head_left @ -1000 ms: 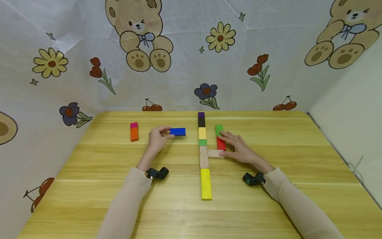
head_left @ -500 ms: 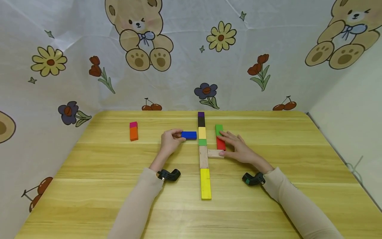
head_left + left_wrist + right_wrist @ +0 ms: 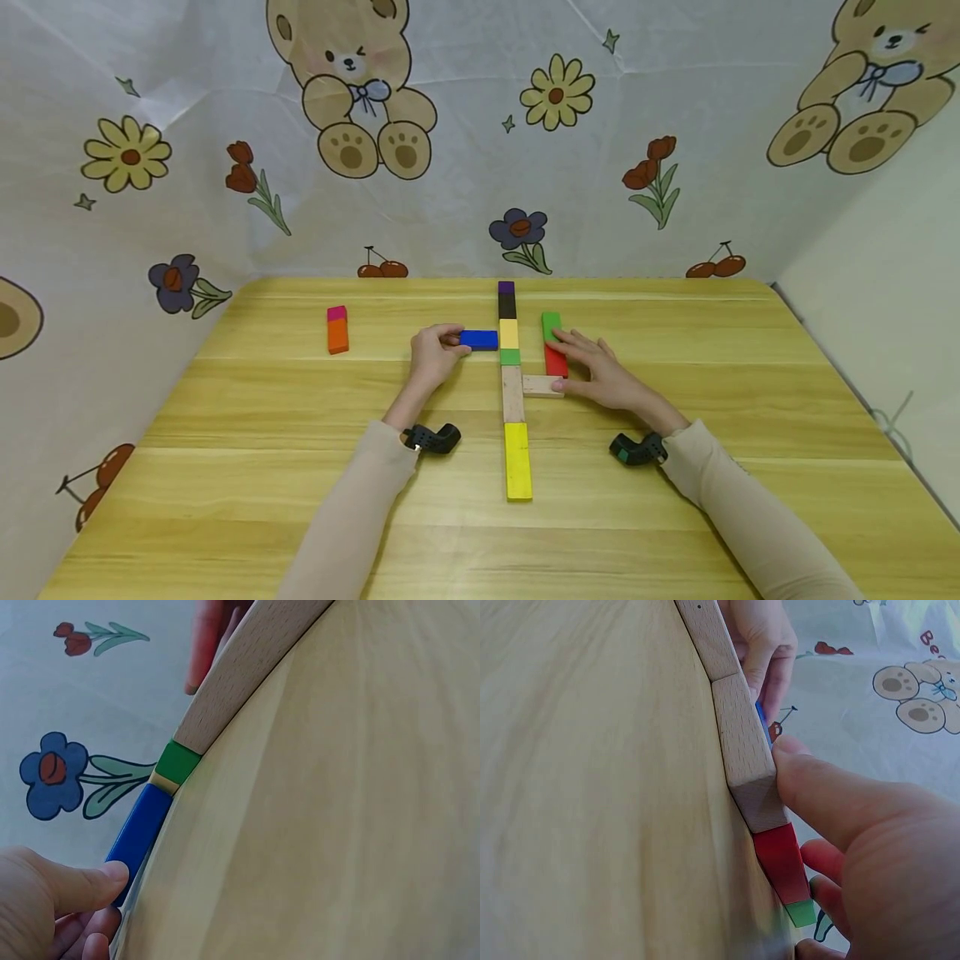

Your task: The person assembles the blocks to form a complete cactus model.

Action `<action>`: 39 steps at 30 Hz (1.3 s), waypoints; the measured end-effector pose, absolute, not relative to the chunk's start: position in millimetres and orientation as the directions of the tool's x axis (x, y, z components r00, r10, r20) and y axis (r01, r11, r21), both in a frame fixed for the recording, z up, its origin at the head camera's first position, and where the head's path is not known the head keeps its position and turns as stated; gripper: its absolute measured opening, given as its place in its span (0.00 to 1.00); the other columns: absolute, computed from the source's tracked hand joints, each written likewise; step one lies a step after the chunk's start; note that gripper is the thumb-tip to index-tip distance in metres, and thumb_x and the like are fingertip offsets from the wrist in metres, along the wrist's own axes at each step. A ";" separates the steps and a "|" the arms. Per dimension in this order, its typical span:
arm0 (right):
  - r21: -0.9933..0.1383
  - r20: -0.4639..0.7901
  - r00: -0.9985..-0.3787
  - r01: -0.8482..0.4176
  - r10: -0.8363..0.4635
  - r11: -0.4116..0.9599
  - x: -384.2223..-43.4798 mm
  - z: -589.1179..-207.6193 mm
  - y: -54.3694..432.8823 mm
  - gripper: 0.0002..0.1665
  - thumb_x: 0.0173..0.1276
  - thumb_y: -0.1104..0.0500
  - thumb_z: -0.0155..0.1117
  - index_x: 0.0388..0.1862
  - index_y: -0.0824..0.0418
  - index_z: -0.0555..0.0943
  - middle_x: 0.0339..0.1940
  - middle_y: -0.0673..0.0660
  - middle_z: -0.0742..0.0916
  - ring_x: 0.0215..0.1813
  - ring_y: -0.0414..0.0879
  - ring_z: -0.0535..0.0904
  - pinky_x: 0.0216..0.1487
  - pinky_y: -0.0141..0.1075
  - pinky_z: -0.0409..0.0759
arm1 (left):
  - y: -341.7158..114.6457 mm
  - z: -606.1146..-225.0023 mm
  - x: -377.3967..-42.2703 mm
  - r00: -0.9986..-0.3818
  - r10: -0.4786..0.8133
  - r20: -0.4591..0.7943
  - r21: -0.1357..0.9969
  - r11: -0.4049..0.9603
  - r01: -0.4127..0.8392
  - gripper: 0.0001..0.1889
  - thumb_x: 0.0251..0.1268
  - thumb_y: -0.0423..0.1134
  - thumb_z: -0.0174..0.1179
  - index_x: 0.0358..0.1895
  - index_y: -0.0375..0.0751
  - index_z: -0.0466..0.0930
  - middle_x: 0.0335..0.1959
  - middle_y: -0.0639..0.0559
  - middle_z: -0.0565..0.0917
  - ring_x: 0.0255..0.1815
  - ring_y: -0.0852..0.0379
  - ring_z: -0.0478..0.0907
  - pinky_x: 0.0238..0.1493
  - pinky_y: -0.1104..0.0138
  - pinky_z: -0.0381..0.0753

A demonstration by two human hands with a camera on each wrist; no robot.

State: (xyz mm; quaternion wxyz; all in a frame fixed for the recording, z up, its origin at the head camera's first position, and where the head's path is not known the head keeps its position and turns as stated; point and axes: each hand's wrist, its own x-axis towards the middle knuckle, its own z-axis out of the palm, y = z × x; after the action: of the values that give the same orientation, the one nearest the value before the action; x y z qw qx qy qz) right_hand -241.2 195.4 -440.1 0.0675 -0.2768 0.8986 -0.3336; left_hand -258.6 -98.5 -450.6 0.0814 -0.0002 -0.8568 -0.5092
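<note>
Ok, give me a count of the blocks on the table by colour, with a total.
Yellow: 2
Green: 2
Plain wood: 2
Blue: 1, held by the left hand
Red: 1
Purple: 1
Black: 1
Pink: 1
Orange: 1
Total: 12 blocks

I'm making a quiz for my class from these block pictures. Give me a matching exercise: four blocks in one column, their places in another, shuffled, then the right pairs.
Things:
1. blue block
2. long yellow block
3. orange block
4. purple block

Places:
A. far end of the middle line
B. apart on the left, pink block behind it
C. held by the left hand
D. near end of the middle line

Pairs: 1-C, 2-D, 3-B, 4-A
</note>
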 end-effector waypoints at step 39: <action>-0.637 0.037 -0.842 -0.434 -0.537 0.636 -240.7 -440.5 195.9 0.42 0.64 0.48 0.69 0.74 0.58 0.66 0.79 0.61 0.61 0.80 0.64 0.46 0.74 0.66 0.31 | -92.7 -451.5 -255.8 -0.987 -0.079 0.137 0.874 0.479 0.083 0.22 0.55 0.30 0.71 0.56 0.34 0.82 0.43 0.41 0.86 0.42 0.49 0.81 0.43 0.62 0.82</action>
State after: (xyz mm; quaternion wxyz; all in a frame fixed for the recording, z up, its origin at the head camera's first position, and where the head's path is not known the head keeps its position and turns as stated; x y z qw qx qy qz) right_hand -240.7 195.9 -440.5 0.0782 -0.2696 0.9012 -0.3303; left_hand -255.8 -92.7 -451.5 0.0793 -0.0012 -0.8562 -0.5104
